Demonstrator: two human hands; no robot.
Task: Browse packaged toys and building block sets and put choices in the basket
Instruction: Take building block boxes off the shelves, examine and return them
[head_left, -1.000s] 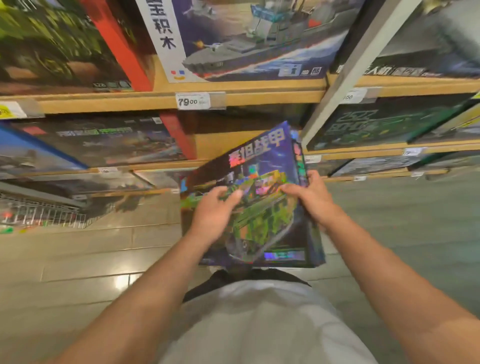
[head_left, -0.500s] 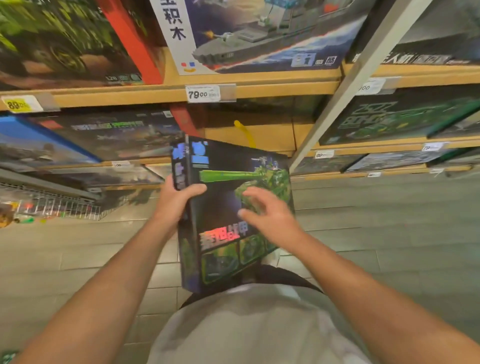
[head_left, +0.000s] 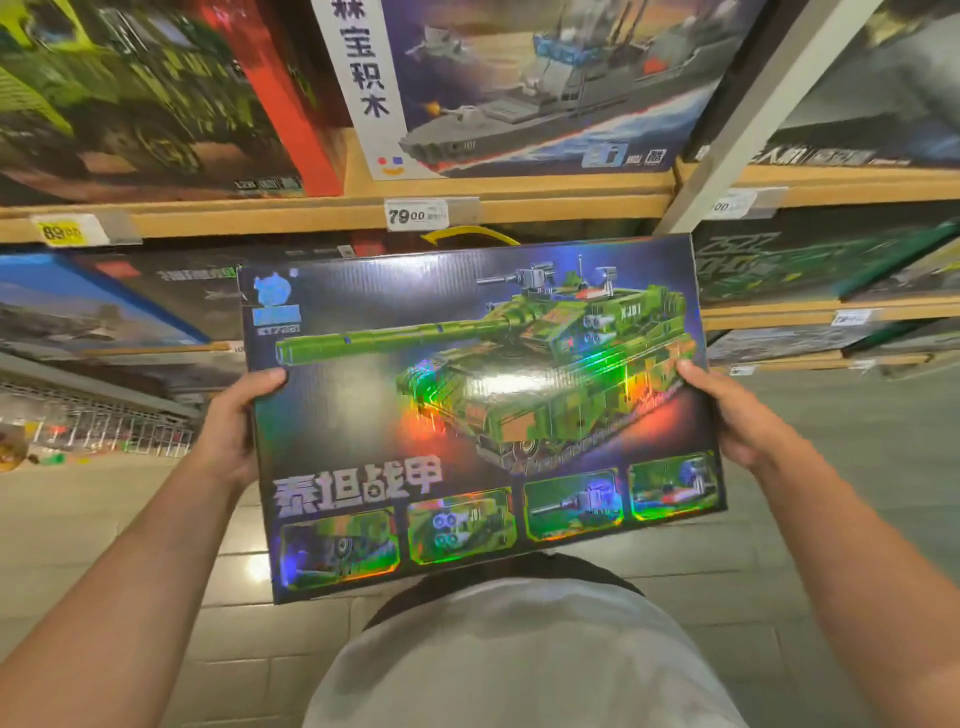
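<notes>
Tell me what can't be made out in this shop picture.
- Fingers of left hand and right hand: behind the shiny dark tank-picture box, head view.
- Small print on white 79.00 price tag: too small.
- Grey warship-picture box: top cut off.
- Basket: not seen.

Left hand (head_left: 228, 426) and right hand (head_left: 737, 415) grip tank box (head_left: 467, 405).

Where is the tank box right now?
In the head view, the tank box sits mid-frame below the 79.00 price tag, gripped between left hand and right hand.
</notes>
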